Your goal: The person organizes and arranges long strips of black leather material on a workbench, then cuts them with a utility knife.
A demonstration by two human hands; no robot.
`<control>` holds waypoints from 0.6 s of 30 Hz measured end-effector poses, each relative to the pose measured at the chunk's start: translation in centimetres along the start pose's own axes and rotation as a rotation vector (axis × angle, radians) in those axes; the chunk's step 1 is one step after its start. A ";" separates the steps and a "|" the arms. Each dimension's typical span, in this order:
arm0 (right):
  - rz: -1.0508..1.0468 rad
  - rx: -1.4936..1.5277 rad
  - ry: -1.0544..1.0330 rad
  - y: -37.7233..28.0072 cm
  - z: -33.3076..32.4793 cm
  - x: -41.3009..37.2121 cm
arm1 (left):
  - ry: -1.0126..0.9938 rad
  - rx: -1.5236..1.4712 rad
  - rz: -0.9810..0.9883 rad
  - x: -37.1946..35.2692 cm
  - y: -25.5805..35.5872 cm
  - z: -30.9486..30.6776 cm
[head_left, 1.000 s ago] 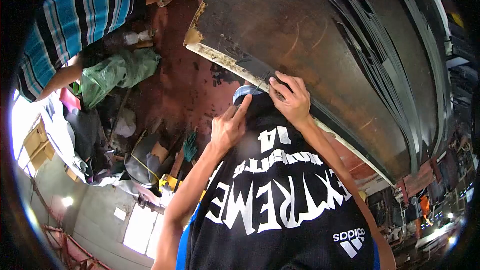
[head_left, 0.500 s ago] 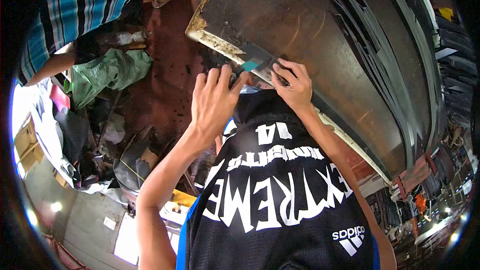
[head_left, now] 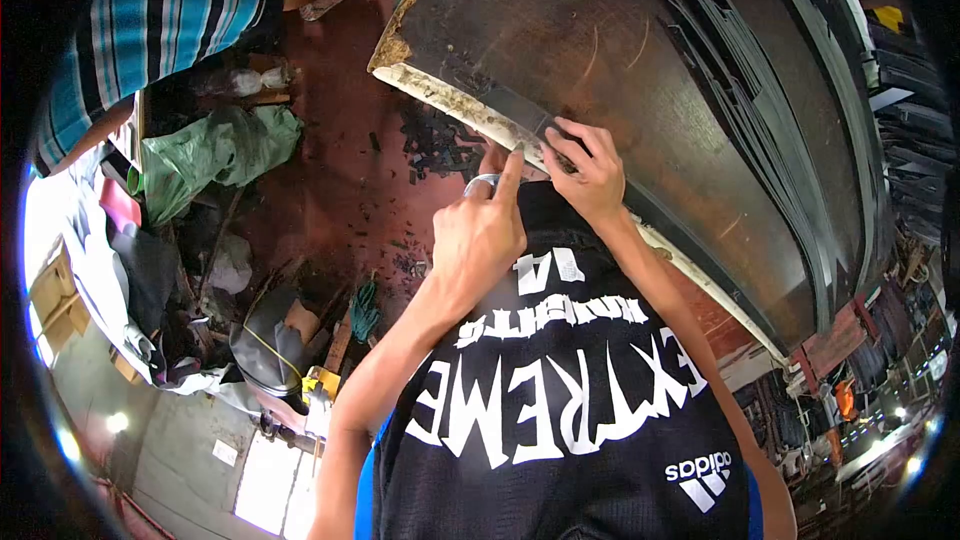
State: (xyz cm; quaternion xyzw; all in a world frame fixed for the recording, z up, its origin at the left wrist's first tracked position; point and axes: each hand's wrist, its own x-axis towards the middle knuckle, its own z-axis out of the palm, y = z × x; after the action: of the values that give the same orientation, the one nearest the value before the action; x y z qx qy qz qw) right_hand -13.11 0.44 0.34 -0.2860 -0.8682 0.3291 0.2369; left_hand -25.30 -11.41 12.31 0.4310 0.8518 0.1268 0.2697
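Note:
A long flat black strip point(head_left: 690, 255) runs along the near edge of the brown table point(head_left: 590, 50). My right hand point(head_left: 590, 172) is bent over this edge, its fingertips pinched together on the strip. Close beside it, my left hand point(head_left: 478, 238) has its index finger stretched to the pale table edge. The other left fingers are curled in around a partly hidden silvery-white thing point(head_left: 484, 181), whose kind I cannot make out.
Several long black strips point(head_left: 745, 90) lie across the table's right part. Small black scraps point(head_left: 435, 145) litter the red floor below its corner. A green plastic bag point(head_left: 220, 155) lies at left, near another person in a blue striped garment point(head_left: 180, 10).
My left hand has moved right and turned, its index finger now at the table edge. The teal piece seen by its fingers earlier is out of sight. My right hand stays nearly in place.

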 end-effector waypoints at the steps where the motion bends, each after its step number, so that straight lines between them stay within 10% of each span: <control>1: 0.008 0.002 0.002 0.1 0.0 0.0 | -0.015 0.015 -0.001 0.3 0.3 0.1; 18: 0.019 -0.004 -0.111 0.5 -0.6 -0.2 | -0.364 0.258 -0.048 3.6 3.8 -2.1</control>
State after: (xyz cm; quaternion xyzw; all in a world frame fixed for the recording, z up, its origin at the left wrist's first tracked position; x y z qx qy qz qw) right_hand -12.43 0.91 0.33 -0.2761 -0.8778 0.3449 0.1849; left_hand -25.67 -6.21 14.46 0.4572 0.8082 -0.0695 0.3646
